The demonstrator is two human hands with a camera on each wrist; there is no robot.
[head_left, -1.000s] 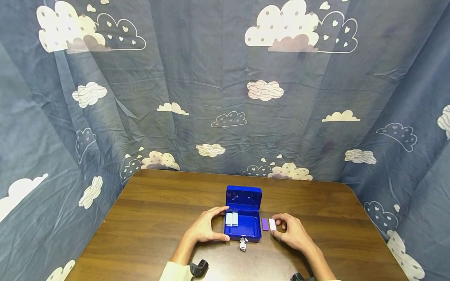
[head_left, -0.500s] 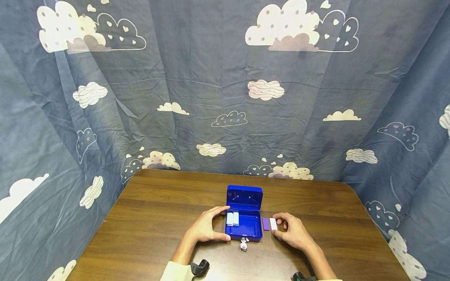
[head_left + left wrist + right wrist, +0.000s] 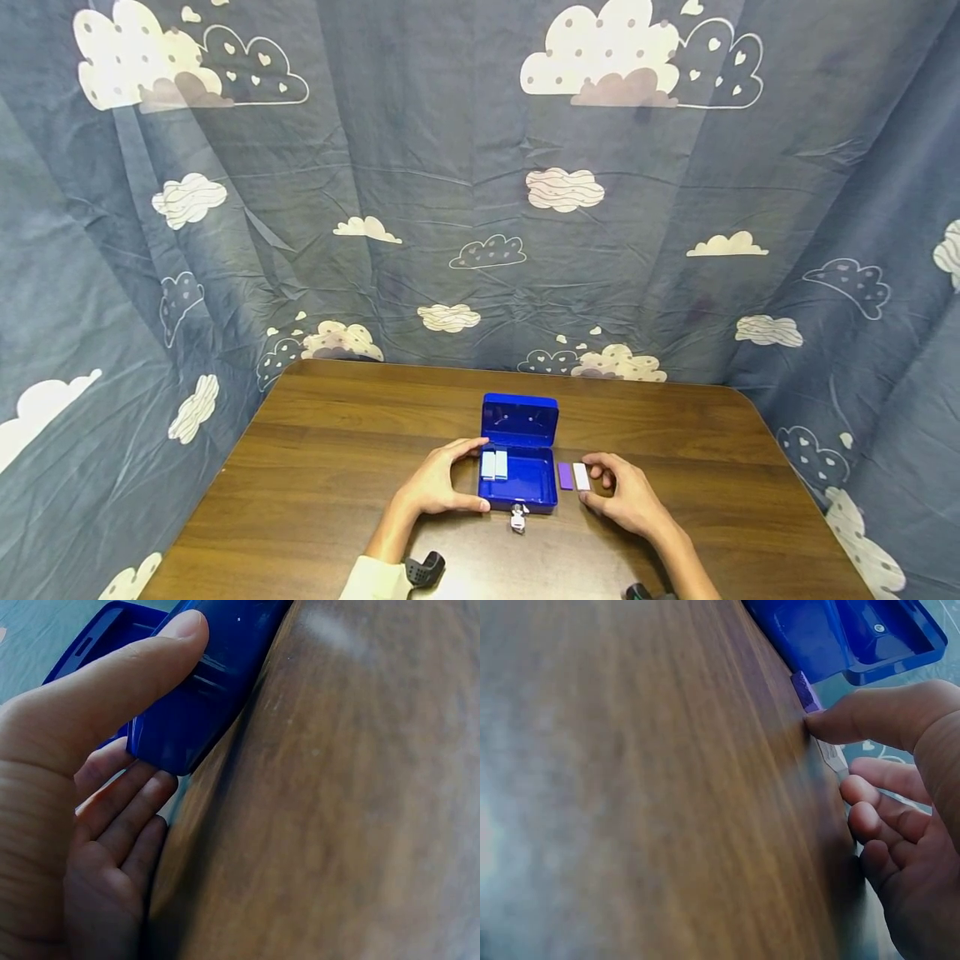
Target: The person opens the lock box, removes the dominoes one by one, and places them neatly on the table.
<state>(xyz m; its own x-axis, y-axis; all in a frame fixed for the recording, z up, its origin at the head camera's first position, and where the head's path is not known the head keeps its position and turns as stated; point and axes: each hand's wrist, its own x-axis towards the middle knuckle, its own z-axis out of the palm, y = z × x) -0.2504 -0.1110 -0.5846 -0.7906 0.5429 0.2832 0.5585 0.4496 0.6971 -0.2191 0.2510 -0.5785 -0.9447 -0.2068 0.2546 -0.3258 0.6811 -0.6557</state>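
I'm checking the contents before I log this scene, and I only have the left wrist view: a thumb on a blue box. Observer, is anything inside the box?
Observer: Yes, two pale blue blocks stand side by side at the left end of the blue lockbox.
Operator: My camera misses the right hand. What is it at?
Observer: The right hand has its thumb and a finger at opposite ends of a white block on the table.
Operator: Anything between that and the box?
Observer: Yes, a purple block lies there, alongside the white one.
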